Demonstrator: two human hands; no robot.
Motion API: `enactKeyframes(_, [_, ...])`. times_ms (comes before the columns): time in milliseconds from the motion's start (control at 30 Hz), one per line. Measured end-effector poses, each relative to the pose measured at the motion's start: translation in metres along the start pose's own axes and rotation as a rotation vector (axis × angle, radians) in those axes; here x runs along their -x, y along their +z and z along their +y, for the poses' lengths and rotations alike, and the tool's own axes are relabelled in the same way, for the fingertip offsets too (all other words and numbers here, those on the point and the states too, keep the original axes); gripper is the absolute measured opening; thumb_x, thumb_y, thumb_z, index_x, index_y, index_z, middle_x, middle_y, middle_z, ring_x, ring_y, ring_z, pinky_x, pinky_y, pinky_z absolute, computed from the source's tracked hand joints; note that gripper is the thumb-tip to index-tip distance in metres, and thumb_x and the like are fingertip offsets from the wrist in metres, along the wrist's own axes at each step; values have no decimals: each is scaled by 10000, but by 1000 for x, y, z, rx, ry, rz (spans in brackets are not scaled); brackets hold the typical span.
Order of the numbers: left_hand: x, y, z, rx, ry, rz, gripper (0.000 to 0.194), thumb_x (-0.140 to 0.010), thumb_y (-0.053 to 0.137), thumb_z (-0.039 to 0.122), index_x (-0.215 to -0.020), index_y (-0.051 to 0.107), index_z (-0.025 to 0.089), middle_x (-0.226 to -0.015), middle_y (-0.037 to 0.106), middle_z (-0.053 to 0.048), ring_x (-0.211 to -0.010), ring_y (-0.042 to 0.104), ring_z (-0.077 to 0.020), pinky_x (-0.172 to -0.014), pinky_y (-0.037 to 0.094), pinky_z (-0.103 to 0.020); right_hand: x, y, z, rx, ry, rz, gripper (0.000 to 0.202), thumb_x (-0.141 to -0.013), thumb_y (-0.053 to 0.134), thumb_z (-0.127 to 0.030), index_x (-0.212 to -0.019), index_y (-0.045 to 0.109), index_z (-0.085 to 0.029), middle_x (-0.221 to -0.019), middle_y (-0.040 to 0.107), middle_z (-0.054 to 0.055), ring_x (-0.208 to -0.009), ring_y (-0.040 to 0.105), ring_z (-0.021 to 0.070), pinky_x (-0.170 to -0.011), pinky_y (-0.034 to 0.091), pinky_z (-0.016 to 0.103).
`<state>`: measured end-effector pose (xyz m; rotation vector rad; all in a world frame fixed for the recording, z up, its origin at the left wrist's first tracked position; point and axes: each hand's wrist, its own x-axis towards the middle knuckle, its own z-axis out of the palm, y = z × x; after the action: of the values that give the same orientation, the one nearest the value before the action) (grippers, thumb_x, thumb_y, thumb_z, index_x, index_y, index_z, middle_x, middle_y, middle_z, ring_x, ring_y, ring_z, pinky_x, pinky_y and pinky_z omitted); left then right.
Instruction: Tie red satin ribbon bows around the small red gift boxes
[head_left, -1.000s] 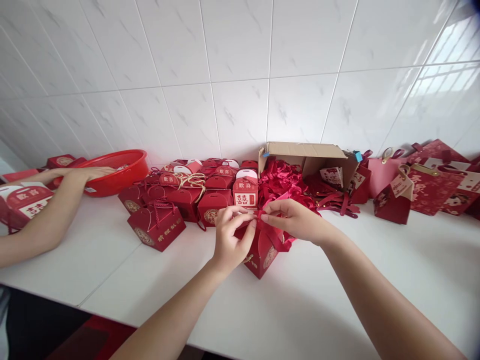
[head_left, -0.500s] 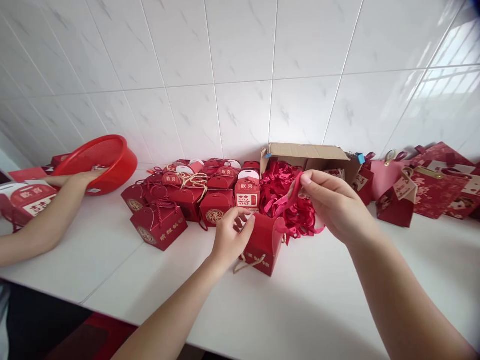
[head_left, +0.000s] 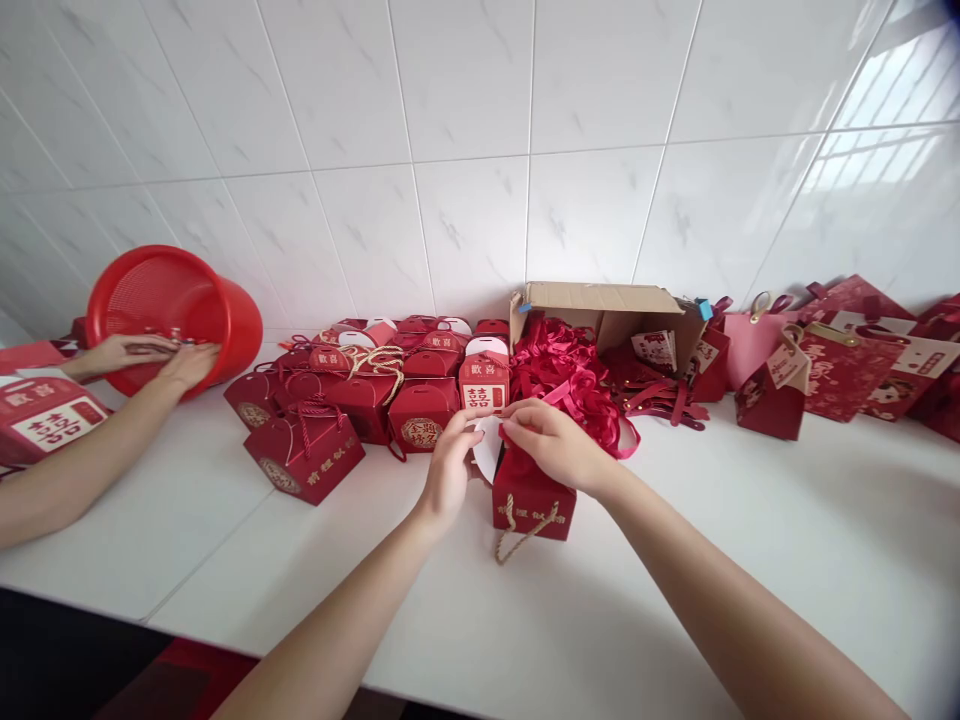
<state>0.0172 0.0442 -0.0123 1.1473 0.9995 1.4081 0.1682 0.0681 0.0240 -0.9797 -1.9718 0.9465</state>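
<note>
A small red gift box [head_left: 531, 505] with gold lettering stands on the white table in front of me, its twisted cord handle [head_left: 517, 545] hanging down the near side. At its top left a flap [head_left: 487, 450] is raised and shows its white inner face. My left hand [head_left: 448, 465] is closed on this flap, thumb in front. Above the box, my right hand [head_left: 551, 440] is pinched near the flap's upper edge. A bit of red shows at its fingertips, but what they hold is mostly hidden. Just behind lies a heap of red ribbons [head_left: 562, 365].
Several finished-looking red boxes [head_left: 307, 450] crowd together at the left. A cardboard carton [head_left: 600, 297] lies behind the ribbons, and red gift bags [head_left: 847, 370] stand at the right. Far left, another person's hands [head_left: 187, 365] reach into a tilted red basket [head_left: 240, 320].
My right hand has come left and down from the ribbons to the box top. The box has turned and its white inner flap now shows. The other person's basket has tilted toward me.
</note>
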Motion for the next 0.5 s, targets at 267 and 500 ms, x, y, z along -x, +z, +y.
enactKeyframes(267, [3, 2, -2, 14, 41, -72, 236, -779, 500, 258, -1000, 576, 225, -784, 561, 12, -626, 505, -118, -510, 402, -199, 0, 9, 4, 18, 19, -64, 289, -885, 431, -282, -647, 554, -174, -1171, 571, 83, -1082, 533, 223, -928, 384, 367])
enactKeyframes(500, [3, 1, -2, -28, 50, -74, 253, -763, 503, 297, -998, 565, 224, -836, 609, 0, -661, 542, -140, -518, 402, -212, 0, 10, 4, 45, 20, -24, 288, -862, 468, -269, -611, 575, -175, -1113, 602, 85, -1046, 557, 214, -910, 398, 341])
